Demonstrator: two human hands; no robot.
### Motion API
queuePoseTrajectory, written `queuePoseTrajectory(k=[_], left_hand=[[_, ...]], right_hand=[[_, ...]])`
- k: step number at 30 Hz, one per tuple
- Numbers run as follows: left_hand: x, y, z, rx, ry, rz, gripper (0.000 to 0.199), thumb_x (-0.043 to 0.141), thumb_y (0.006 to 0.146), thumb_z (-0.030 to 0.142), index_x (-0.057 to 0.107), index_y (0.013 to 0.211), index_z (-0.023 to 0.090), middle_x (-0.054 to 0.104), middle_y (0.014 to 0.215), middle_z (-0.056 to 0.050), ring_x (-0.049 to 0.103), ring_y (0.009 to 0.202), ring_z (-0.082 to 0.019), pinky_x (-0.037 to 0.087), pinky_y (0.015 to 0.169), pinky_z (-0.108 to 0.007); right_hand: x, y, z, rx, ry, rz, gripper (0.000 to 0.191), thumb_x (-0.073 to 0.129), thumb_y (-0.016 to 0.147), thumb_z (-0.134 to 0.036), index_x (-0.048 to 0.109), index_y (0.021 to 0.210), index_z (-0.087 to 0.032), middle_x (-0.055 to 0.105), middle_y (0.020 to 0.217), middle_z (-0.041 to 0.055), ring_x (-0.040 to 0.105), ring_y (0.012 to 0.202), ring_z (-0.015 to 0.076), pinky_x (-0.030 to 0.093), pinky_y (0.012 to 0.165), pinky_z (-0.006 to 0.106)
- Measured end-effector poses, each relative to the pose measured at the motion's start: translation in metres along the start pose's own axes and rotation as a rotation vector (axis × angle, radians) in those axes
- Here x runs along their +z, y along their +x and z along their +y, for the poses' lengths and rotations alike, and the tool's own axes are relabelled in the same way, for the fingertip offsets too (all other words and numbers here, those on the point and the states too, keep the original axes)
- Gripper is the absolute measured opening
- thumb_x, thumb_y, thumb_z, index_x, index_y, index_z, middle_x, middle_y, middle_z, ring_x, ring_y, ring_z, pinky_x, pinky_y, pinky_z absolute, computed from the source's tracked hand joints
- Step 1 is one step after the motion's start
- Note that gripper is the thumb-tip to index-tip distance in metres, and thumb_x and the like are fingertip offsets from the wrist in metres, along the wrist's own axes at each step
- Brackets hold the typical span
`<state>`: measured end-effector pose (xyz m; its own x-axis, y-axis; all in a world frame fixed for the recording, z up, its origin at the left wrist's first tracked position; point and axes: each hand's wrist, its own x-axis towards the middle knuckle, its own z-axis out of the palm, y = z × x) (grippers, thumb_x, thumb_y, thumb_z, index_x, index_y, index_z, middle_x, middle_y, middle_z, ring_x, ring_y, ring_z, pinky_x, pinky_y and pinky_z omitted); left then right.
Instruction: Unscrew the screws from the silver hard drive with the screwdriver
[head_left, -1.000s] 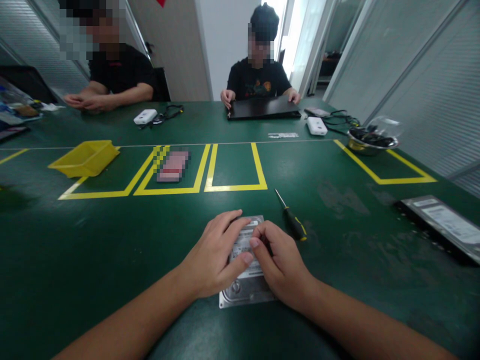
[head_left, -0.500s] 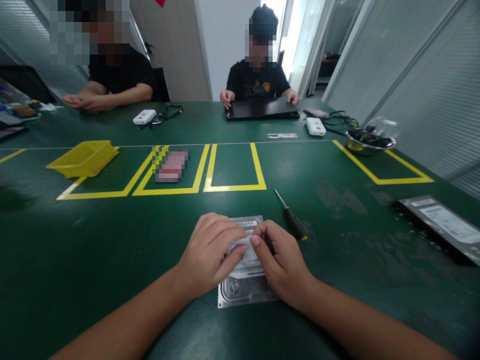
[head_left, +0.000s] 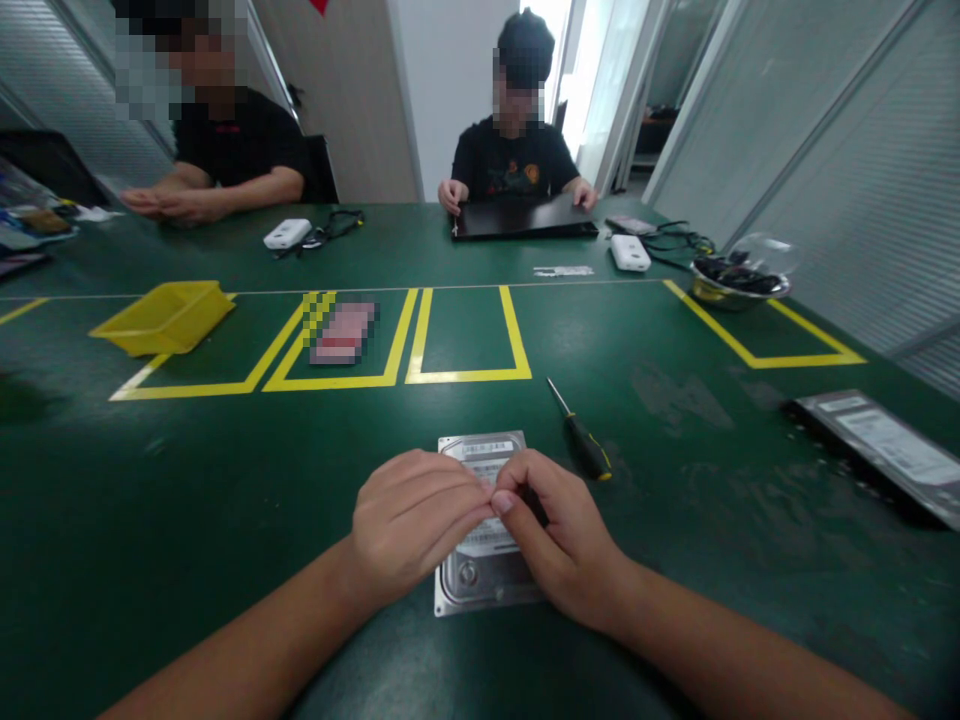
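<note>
A silver hard drive (head_left: pixel 487 585) with a white label lies flat on the green table, its middle covered by my hands. Above it, my left hand (head_left: pixel 416 520) reaches in from the left with fingers pressed together. My right hand (head_left: pixel 566 535) is closed in a pinch, thumb against the curled forefinger. The fingertips of both hands meet over the label; whatever is between them is too small or hidden to make out. Just beyond my right hand lies a screwdriver (head_left: pixel 585 445) with a black and yellow handle, its tip pointing away.
Another hard drive (head_left: pixel 881 445) lies at the right. Farther off are a yellow bin (head_left: pixel 169 320), a pixelated pinkish item (head_left: pixel 345 333), yellow tape outlines and a metal bowl (head_left: pixel 739 295) of dark parts. Two people sit across; one holds a black panel (head_left: pixel 525 218).
My left hand has lowered slightly and its fingers have closed together, bringing its fingertips against those of my right hand. More of the hard drive's far left corner shows now.
</note>
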<state>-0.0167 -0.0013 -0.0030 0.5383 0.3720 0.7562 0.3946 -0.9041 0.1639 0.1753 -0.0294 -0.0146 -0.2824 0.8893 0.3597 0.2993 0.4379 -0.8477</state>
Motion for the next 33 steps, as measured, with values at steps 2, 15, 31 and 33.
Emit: queuePoseTrajectory(k=[2,15,31,33], left_hand=[[0.000,-0.001,-0.001,0.005,0.000,0.000,0.004,0.073,0.083,0.013,0.073,0.087,0.014,0.076,0.087,-0.003,0.071,0.082,-0.013,0.056,0.082,-0.027],[0.005,-0.004,-0.005,-0.042,0.012,-0.021,0.013,0.070,0.082,0.008,0.069,0.094,0.012,0.074,0.089,-0.004,0.068,0.085,-0.015,0.054,0.083,-0.029],[0.006,-0.008,-0.014,-0.454,-0.134,-0.105,0.026,0.036,0.097,0.017,0.045,0.073,0.018,0.046,0.068,0.000,0.045,0.066,-0.015,0.034,0.064,-0.032],[0.006,-0.007,-0.013,-0.447,-0.101,-0.126,0.026,0.036,0.097,0.017,0.047,0.073,0.018,0.046,0.067,0.000,0.045,0.066,-0.015,0.034,0.063,-0.032]], right_hand=[[0.000,0.000,0.001,0.000,0.003,0.002,0.012,0.051,0.094,-0.024,0.054,0.086,-0.017,0.056,0.080,-0.0001,0.051,0.076,0.0101,0.039,0.071,0.026],[0.000,-0.001,0.003,-0.022,-0.019,0.020,0.010,0.052,0.093,-0.023,0.060,0.092,-0.017,0.061,0.086,0.0017,0.055,0.081,0.0118,0.043,0.075,0.028],[0.004,-0.001,0.001,-0.408,-0.342,-0.125,0.007,0.054,0.090,-0.018,0.058,0.086,-0.014,0.063,0.087,0.0075,0.056,0.086,0.0176,0.047,0.082,0.037],[0.004,-0.001,0.000,-0.426,-0.371,-0.168,0.010,0.053,0.091,-0.020,0.060,0.087,-0.013,0.065,0.091,0.0086,0.058,0.091,0.0190,0.048,0.086,0.038]])
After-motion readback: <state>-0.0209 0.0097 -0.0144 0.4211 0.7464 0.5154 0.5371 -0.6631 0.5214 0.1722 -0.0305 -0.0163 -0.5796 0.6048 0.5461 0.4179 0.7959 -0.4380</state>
